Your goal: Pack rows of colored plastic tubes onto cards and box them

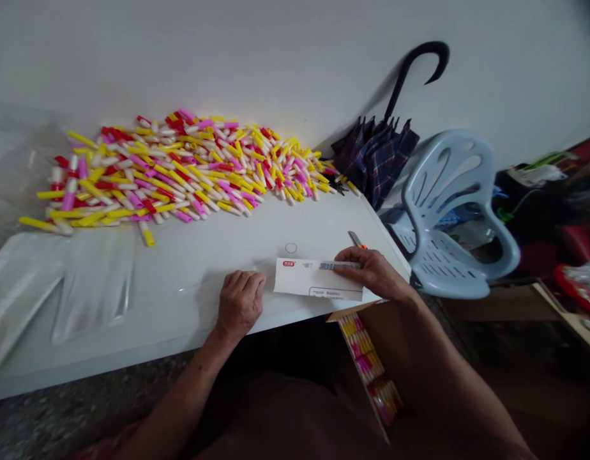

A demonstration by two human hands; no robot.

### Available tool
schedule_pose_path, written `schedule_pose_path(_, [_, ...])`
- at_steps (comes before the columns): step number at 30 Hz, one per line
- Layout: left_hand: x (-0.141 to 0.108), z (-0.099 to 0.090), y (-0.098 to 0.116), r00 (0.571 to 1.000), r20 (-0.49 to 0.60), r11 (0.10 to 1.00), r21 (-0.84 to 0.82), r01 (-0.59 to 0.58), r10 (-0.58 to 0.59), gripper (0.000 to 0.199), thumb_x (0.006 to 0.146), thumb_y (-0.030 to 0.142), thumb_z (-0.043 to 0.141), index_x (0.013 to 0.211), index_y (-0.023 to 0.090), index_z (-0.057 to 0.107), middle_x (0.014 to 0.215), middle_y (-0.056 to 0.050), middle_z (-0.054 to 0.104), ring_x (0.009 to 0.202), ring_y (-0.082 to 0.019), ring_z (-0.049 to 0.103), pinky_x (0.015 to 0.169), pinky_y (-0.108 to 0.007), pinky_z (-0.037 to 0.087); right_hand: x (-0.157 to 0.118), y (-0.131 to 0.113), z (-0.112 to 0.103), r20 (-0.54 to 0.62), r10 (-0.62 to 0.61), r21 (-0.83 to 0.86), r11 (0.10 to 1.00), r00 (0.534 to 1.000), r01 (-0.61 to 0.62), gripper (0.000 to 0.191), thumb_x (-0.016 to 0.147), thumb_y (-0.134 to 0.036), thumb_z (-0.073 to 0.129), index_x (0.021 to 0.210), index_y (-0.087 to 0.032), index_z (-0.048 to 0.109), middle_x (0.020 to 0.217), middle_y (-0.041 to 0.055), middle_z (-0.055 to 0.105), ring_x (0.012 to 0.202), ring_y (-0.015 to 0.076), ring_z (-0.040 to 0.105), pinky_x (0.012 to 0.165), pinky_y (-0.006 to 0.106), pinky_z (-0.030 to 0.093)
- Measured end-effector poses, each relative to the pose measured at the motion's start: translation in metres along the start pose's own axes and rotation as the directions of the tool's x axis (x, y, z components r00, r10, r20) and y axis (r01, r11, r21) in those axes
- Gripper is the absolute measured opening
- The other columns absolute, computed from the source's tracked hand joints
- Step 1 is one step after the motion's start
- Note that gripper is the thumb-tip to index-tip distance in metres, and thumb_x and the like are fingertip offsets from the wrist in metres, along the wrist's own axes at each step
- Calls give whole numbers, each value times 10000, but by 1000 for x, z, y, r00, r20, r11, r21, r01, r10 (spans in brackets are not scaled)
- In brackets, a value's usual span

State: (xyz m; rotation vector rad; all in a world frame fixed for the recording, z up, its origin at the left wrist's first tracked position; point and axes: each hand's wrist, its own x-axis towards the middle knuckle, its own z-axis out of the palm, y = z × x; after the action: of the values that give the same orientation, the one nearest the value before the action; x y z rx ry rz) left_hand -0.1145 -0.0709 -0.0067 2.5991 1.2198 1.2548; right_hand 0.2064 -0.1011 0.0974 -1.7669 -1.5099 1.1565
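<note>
My right hand (371, 271) pinches the right end of a flat white printed card (318, 279) near the table's front edge. Just left of the card, my left hand (240, 300) rests on the white table (180, 275) with its fingers curled; whether it holds anything is hidden. A thin rubber band (290, 248) lies behind the card. Beyond my right hand is a cutter knife (356, 240), partly covered. A large heap of yellow, pink, red and white sticks (194, 169) spreads along the back of the table.
Clear plastic bags (96, 281) lie at the left. A folded umbrella (378, 153) leans on the wall beside a blue-grey plastic chair (460, 211). Below the table edge at right, an open cardboard box (410, 358) holds bundled colored sticks (364, 351).
</note>
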Motion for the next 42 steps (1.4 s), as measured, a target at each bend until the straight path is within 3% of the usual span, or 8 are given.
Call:
schedule_pose_path(12, [0,0,2,999,16,998,39,-47,47,83,1005,135,570,990,187,633,906,-66,721,848,-241,613,800,-399,455,7,1,-6,104,42,60,997,994,-48,334,845,-508,794,976,-206,735,798,26,718,586,121,588,478,241,427])
schedule_pose_path(18, [1,1,3,996,31,996,22,-90,89,97,1001,127,569,974,187,640,881,-67,719,836,-242,608,793,-394,462,21,0,-4,130,18,110,993,991,-32,294,825,-477,814,976,-228,772,915,42,769,730,171,682,623,299,530])
schedule_pose_path(22, [0,2,2,996,36,995,44,-88,87,94,1008,142,564,978,183,643,867,-63,706,820,-239,591,791,-394,463,36,2,19,149,8,221,974,989,-42,324,807,-468,825,991,-209,757,897,32,763,720,161,682,641,292,529])
schedule_pose_path(28, [3,-1,1,997,62,999,-14,-39,40,119,1028,164,536,977,189,642,914,-73,713,900,-242,626,834,-392,488,57,3,80,114,-59,359,933,992,15,349,799,-428,815,1035,-193,711,857,9,723,684,138,645,624,256,516])
schedule_pose_path(31, [9,-4,-2,993,114,999,-49,-2,8,152,1040,179,511,974,203,646,919,-66,712,883,-233,626,837,-388,499,74,3,97,73,-131,256,961,989,108,361,806,-388,802,1100,-195,717,979,25,726,762,149,658,698,268,528])
schedule_pose_path(35, [12,-2,-11,987,155,994,-94,54,-39,185,1052,196,485,948,207,638,899,-60,697,875,-224,628,820,-369,505,95,1,107,24,-210,-6,978,977,210,348,843,-300,774,1169,-187,730,1067,59,737,946,202,688,872,314,523])
schedule_pose_path(38, [10,3,-15,978,191,986,-120,113,-89,192,1055,207,481,930,209,627,895,-53,686,877,-217,634,810,-354,501,99,-2,114,-2,-260,-213,943,966,254,384,875,-266,757,1243,-171,707,1104,88,741,1012,226,689,952,339,496])
schedule_pose_path(42, [10,5,-17,962,249,988,-80,134,-111,131,1030,233,542,948,212,642,910,-53,699,889,-234,634,796,-367,490,101,-3,113,-4,-309,-403,871,951,281,438,895,-326,762,1301,-185,676,1190,107,716,1009,232,680,924,335,491])
